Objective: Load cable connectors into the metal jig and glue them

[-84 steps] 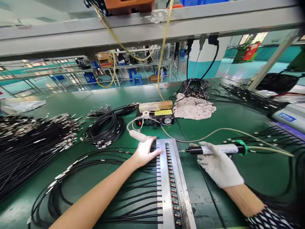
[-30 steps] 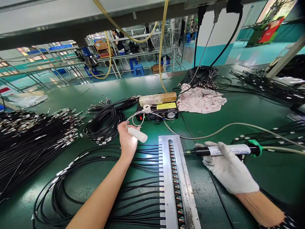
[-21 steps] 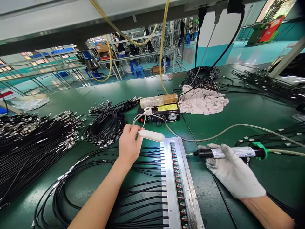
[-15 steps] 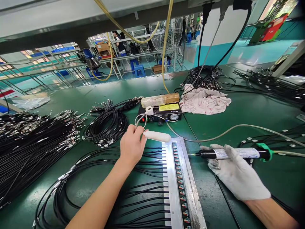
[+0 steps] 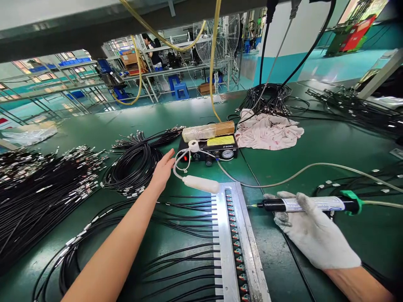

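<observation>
My bare left hand (image 5: 163,168) is open, its fingers stretched out beside the white cord of a small white lamp (image 5: 201,183). I cannot tell whether the fingertips touch the cord. The lamp shines onto the far end of a long metal fixture (image 5: 224,243), where black cables enter from the left and small connector ends sit in a slot. My gloved right hand (image 5: 311,230) is closed around a dispensing syringe (image 5: 311,204) with a black front, a white label and a green cap. Its needle points left, close to the fixture's right edge.
A black dispenser controller (image 5: 208,153) with a gauge stands behind the fixture, a tape-wrapped roll (image 5: 208,131) on top. Coiled black cables (image 5: 132,167) and a large cable pile (image 5: 40,201) lie left. A crumpled cloth (image 5: 270,132) lies behind; a clear hose (image 5: 302,170) crosses the right.
My left hand has let go of the lamp's cord and moved left, its fingers straightening. The lamp has dropped slightly and shifted left. My right hand holds the syringe almost as before.
</observation>
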Demonstrator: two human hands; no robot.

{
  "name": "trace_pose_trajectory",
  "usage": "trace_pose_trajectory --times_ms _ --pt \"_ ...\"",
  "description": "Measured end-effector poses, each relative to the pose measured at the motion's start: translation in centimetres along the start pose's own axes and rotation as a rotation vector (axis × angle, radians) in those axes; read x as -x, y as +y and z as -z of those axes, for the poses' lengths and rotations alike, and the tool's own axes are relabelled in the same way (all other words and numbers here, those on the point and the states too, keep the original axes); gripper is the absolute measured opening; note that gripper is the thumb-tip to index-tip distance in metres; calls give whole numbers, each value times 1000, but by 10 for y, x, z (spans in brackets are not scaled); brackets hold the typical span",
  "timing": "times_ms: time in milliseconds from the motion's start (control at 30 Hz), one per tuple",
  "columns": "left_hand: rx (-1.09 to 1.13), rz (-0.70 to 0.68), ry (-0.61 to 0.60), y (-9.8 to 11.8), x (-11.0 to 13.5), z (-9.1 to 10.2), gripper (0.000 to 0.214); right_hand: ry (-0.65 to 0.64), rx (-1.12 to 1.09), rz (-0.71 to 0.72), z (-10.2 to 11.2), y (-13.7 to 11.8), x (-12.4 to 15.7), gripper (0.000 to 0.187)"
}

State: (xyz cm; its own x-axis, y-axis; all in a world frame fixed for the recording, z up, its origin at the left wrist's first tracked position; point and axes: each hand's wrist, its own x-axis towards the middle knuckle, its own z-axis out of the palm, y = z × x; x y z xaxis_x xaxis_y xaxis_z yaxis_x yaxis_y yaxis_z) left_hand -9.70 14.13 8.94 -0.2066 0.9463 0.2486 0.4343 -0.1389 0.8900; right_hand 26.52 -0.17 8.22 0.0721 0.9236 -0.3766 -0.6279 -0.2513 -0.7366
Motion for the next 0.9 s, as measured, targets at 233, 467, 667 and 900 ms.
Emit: trace_pose_trajectory --times_ms 233,467,667,900 --pt "137 22 -36 -3 0 -20 42 -50 -27 -6 -4 -1 -4 34" --pt "-93 -19 18 5 49 0 39 -23 69 32 -2 -2 3 36" --pt "-272 -238 -482 48 131 -18 26 -30 430 304 -38 -2 -4 42" --pt "-350 -333 -699 47 114 -43 65 -13 717 537 -64 13 -24 12"
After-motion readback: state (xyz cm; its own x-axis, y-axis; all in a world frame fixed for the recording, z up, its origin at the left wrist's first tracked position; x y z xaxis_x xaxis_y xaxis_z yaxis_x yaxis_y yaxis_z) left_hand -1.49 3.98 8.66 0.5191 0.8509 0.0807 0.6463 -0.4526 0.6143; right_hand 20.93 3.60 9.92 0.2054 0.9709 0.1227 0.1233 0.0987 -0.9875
